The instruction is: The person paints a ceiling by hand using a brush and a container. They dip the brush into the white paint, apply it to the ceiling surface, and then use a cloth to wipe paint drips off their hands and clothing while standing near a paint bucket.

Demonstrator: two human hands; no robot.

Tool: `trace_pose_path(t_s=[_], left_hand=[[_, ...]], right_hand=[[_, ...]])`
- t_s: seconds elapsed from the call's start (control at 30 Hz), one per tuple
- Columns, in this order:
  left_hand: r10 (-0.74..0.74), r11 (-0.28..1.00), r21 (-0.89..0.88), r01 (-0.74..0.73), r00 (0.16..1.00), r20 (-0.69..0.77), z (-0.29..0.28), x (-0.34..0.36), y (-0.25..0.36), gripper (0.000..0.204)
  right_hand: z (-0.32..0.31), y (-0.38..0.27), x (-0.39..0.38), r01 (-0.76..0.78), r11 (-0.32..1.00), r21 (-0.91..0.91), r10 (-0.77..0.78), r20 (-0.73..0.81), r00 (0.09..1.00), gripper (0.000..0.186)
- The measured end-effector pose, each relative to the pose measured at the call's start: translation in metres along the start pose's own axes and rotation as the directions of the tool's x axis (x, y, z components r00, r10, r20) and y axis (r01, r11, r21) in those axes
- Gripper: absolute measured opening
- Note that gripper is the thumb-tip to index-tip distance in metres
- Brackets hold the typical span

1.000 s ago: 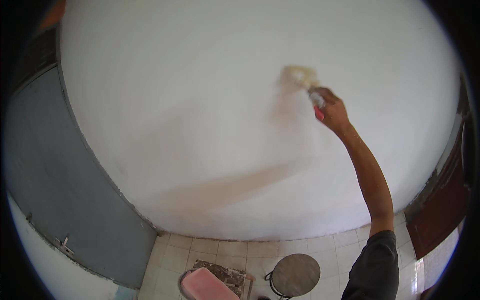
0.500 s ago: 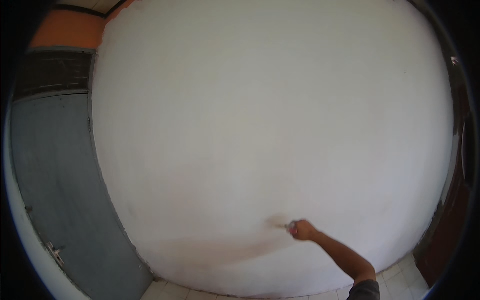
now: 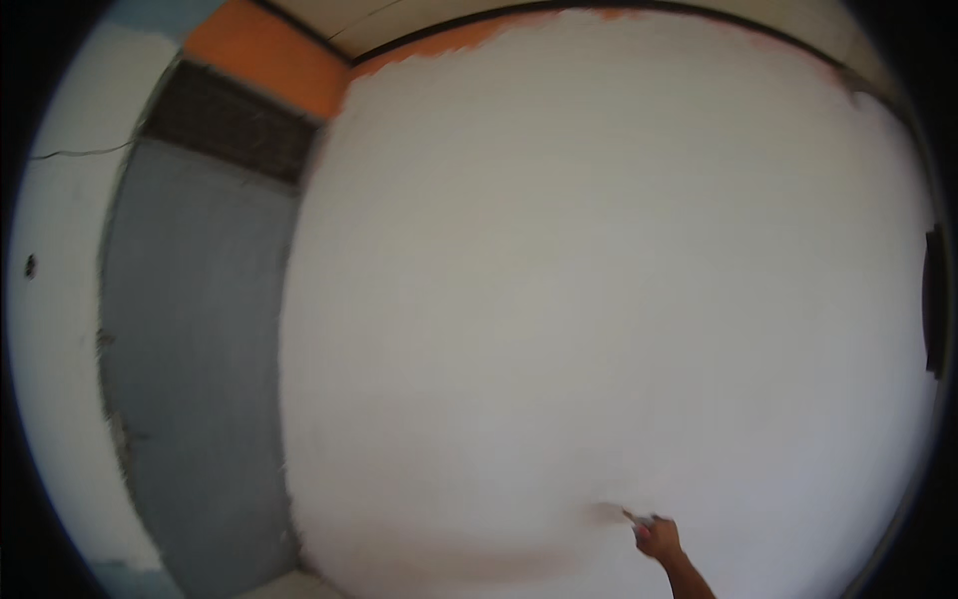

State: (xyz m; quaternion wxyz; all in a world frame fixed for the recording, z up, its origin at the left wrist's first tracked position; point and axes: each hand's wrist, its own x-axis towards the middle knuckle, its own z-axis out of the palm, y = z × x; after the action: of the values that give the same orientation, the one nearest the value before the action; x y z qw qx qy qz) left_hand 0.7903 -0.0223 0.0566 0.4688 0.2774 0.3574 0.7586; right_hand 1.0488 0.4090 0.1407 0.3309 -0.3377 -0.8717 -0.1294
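My right hand is closed around the handle of a small paintbrush in the lower right of the picture. The brush points left toward the white wall; its tip is blurred, and I cannot tell whether it touches the surface. A faint brownish shadow lies on the wall beside the tip, and a broader one runs lower down to the left. Only my right forearm comes in from the lower edge. My left hand is out of the picture.
A grey door with a dark panel above it stands at the left. An orange strip of wall meets the ceiling. On the far right hangs a dark object. Pale floor shows at the bottom left.
The view has tilted up and turned, showing more ceiling and the wall left of the door. My right hand, still holding the paintbrush, now appears lower and farther right.
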Motion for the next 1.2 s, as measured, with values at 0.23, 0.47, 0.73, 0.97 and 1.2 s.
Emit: trace_pose_path(t_s=[0.23, 0.47, 0.73, 0.97, 1.2], left_hand=[[-0.060, 0.998, 0.000, 0.060, 0.998, -0.003, -0.056, -0.079, -0.019, 0.084], [-0.224, 0.973, -0.085, 0.212, 0.961, -0.160, -0.168, -0.161, -0.032, 0.087], [-0.147, 0.978, -0.178, 0.107, 0.963, -0.227, -0.229, -0.197, 0.019, 0.076], [-0.114, 0.985, -0.163, 0.057, 0.923, -0.367, -0.283, -0.216, 0.039, 0.072], [-0.155, 0.965, -0.258, 0.049, 0.900, -0.408, -0.294, -0.224, 0.018, 0.069]], right_hand=[[-0.046, -0.228, -0.191, -0.252, 0.848, 0.466, 0.412, -0.280, 0.867, 0.015], [-0.072, -0.352, -0.266, -0.511, -0.158, 0.845, 0.884, 0.351, 0.307, 0.028], [-0.106, -0.423, -0.343, -0.139, -0.625, 0.768, 0.744, 0.640, 0.193, 0.030], [-0.064, -0.467, -0.379, -0.132, -0.843, 0.521, 0.490, 0.846, 0.208, 0.031], [-0.020, -0.481, -0.403, -0.166, -0.893, 0.417, 0.397, 0.907, 0.144, 0.030]])
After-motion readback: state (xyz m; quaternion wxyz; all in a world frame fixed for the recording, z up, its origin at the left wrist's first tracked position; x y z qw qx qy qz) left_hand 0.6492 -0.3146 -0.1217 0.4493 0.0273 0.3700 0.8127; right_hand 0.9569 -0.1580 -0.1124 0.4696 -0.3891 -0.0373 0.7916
